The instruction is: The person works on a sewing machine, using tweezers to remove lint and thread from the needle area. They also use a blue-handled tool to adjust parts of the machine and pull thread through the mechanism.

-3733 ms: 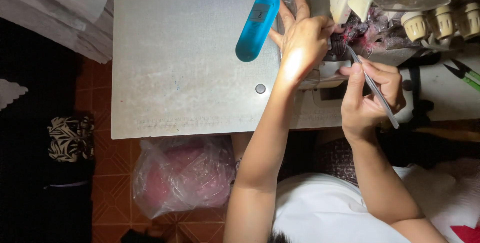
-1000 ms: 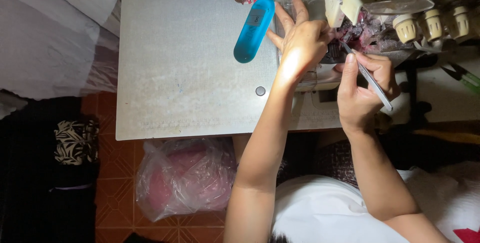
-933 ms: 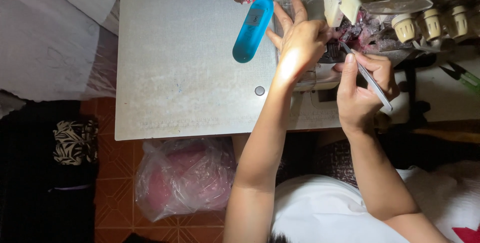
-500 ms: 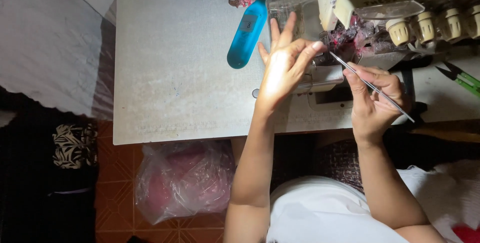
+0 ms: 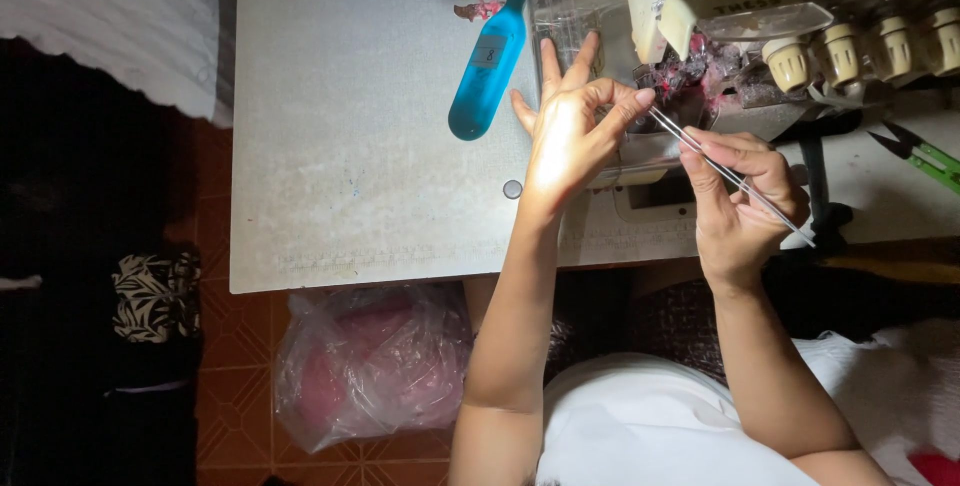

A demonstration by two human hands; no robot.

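blue lamp (image 5: pixel 487 66), green snips (image 5: pixel 925 157), perhaps fabric-filled plastic bag (image 5: pixel 370 364)

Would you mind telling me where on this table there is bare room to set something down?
The widest free patch of the grey table lies left of the blue lamp, reaching to the front edge. It is crowded at the sewing machine, where the left hand and right hand with tweezers work.

Looks like a small sewing workshop: overlock machine (image 5: pixel 760 26) with thread-tension knobs (image 5: pixel 860 51) on a grey worktop (image 5: pixel 350 146), tiled floor (image 5: pixel 240 386), bagged fabric (image 5: pixel 370 366) underneath.
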